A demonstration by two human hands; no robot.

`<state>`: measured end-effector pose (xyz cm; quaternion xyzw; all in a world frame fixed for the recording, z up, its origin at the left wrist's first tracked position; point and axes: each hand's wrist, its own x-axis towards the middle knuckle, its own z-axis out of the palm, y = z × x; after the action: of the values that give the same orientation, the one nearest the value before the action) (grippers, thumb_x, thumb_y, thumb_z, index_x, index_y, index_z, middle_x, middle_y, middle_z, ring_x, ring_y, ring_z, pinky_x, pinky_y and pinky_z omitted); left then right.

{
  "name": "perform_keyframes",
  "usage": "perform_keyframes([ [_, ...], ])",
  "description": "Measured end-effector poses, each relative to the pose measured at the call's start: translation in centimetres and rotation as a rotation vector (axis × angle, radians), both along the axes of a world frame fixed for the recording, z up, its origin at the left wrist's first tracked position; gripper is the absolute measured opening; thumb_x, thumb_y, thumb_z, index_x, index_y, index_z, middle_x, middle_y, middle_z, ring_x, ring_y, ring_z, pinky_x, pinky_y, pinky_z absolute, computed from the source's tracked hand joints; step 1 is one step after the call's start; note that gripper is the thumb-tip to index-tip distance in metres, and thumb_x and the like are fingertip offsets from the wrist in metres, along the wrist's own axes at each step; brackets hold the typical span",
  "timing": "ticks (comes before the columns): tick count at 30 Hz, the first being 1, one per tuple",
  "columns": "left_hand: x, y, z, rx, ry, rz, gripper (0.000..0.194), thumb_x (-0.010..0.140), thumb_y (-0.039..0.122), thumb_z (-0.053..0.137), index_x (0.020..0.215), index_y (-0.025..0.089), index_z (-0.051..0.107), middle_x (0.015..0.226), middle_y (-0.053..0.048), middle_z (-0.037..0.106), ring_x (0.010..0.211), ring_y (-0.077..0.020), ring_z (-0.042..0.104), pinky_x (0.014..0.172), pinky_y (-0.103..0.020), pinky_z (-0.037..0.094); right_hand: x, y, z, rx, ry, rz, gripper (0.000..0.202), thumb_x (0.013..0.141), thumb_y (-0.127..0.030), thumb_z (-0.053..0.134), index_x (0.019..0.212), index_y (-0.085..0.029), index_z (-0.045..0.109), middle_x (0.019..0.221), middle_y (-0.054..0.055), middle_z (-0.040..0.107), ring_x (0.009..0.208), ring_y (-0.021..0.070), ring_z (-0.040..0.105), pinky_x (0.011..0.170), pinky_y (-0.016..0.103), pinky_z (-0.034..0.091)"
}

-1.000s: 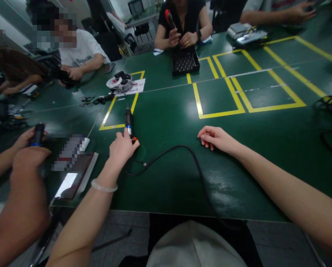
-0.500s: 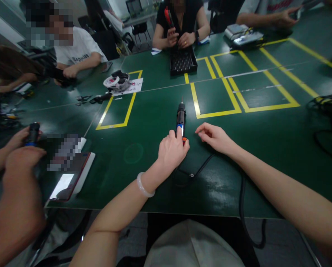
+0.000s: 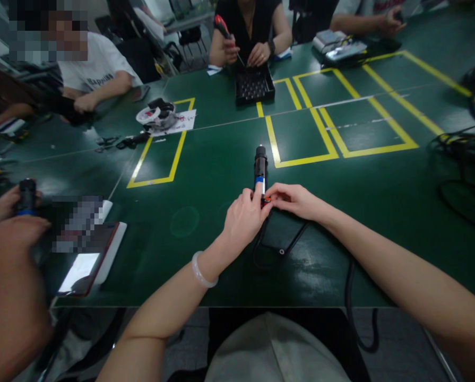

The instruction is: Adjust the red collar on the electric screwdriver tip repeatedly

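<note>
A black electric screwdriver (image 3: 260, 164) with a blue band lies on the green table (image 3: 221, 159), its thin tip pointing away from me. My left hand (image 3: 243, 216) is closed round its near end, the index finger stretched along the blue band. At the same end, my right hand (image 3: 295, 200) has thumb and fingers pinched together beside a small orange part (image 3: 266, 200). What the right fingertips hold, if anything, is too small to tell. A black cable (image 3: 295, 239) runs from below the hands to the right.
Yellow tape outlines (image 3: 307, 159) mark the table ahead. Across it a person's hands work over a black tray (image 3: 255, 87). At left are a tablet (image 3: 89, 262) and a neighbour's hand (image 3: 16, 231) with a similar tool. Black cables (image 3: 464, 180) lie coiled at right.
My right hand has moved left, from apart to beside the screwdriver's near end, its fingers now pinched. My left hand stays on the tool. The view has shifted slightly.
</note>
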<state>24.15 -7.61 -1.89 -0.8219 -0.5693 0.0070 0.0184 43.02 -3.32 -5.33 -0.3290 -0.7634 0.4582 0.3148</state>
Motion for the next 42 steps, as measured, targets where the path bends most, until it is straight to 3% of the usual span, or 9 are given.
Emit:
perform_keyframes([
  [6, -0.69, -0.20, -0.11, -0.003, -0.086, -0.047, 0.075, 0.095, 0.060, 0.049, 0.154, 0.017, 0.030, 0.117, -0.011, 0.055, 0.101, -0.0248, 0.061, 0.077, -0.032, 0.049, -0.36, -0.58, 0.76, -0.440, 0.097, -0.065, 0.017, 0.087, -0.031, 0.065, 0.086, -0.019, 0.053, 0.057, -0.005, 0.055, 0.042, 0.0080, 0.046, 0.037, 0.018, 0.035],
  [9, -0.74, -0.23, -0.15, -0.006, -0.099, -0.040, 0.077, 0.094, 0.056, 0.052, 0.155, 0.017, 0.027, 0.117, -0.011, 0.054, 0.101, -0.0245, 0.060, 0.077, -0.032, 0.049, -0.36, -0.75, 0.98, -0.647, 0.199, -0.110, 0.016, 0.085, -0.028, 0.065, 0.081, -0.018, 0.052, 0.051, -0.006, 0.054, 0.036, 0.0062, 0.041, 0.033, 0.017, 0.031],
  [12, -0.68, -0.22, -0.19, -0.005, -0.103, -0.034, 0.076, 0.094, 0.055, 0.051, 0.155, 0.017, 0.027, 0.117, -0.011, 0.054, 0.100, -0.0248, 0.060, 0.076, -0.033, 0.049, -0.31, -0.74, 0.98, -0.744, 0.265, -0.127, 0.017, 0.082, -0.026, 0.067, 0.079, -0.017, 0.053, 0.052, -0.005, 0.055, 0.036, 0.0056, 0.043, 0.032, 0.016, 0.031],
  [19, -0.60, -0.23, -0.26, -0.014, -0.101, -0.028, 0.075, 0.095, 0.056, 0.050, 0.155, 0.017, 0.027, 0.118, -0.011, 0.054, 0.102, -0.0250, 0.059, 0.076, -0.033, 0.050, -0.08, -0.72, 0.66, -0.746, 0.322, -0.067, 0.027, 0.081, -0.031, 0.075, 0.089, -0.018, 0.053, 0.057, -0.005, 0.060, 0.042, 0.0076, 0.053, 0.036, 0.015, 0.042],
  [25, -0.64, -0.23, -0.27, -0.024, -0.107, -0.024, 0.075, 0.096, 0.057, 0.047, 0.156, 0.017, 0.027, 0.117, -0.011, 0.054, 0.103, -0.0255, 0.059, 0.078, -0.034, 0.050, 0.43, -0.66, 0.71, -0.744, 0.311, 0.023, 0.038, 0.078, -0.036, 0.080, 0.100, -0.019, 0.054, 0.069, -0.003, 0.065, 0.059, 0.0130, 0.065, 0.042, 0.020, 0.054],
  [32, -0.75, -0.23, -0.45, -0.023, -0.126, -0.021, 0.077, 0.095, 0.059, 0.048, 0.156, 0.018, 0.027, 0.118, -0.011, 0.053, 0.104, -0.0249, 0.059, 0.078, -0.033, 0.051, 0.27, -0.51, 0.39, -0.554, 0.194, 0.073, 0.029, 0.087, -0.038, 0.072, 0.095, -0.019, 0.051, 0.060, -0.007, 0.056, 0.049, 0.0078, 0.054, 0.038, 0.015, 0.047],
  [39, -0.50, -0.39, -0.21, -0.037, -0.144, 0.004, 0.077, 0.093, 0.057, 0.053, 0.156, 0.020, 0.027, 0.119, -0.011, 0.052, 0.104, -0.0249, 0.058, 0.080, -0.033, 0.051, 0.23, -0.63, 0.60, -0.420, 0.021, -0.025, 0.025, 0.083, -0.030, 0.073, 0.090, -0.018, 0.052, 0.060, -0.007, 0.054, 0.045, 0.0071, 0.051, 0.033, 0.015, 0.042],
  [42, -0.41, -0.40, -0.14, -0.039, -0.146, 0.005, 0.078, 0.092, 0.057, 0.055, 0.155, 0.021, 0.027, 0.119, -0.011, 0.051, 0.103, -0.0247, 0.059, 0.081, -0.033, 0.051, 0.07, -0.62, 0.37, -0.438, 0.066, -0.036, 0.023, 0.082, -0.027, 0.073, 0.088, -0.018, 0.053, 0.058, -0.007, 0.055, 0.042, 0.0059, 0.049, 0.034, 0.015, 0.042],
])
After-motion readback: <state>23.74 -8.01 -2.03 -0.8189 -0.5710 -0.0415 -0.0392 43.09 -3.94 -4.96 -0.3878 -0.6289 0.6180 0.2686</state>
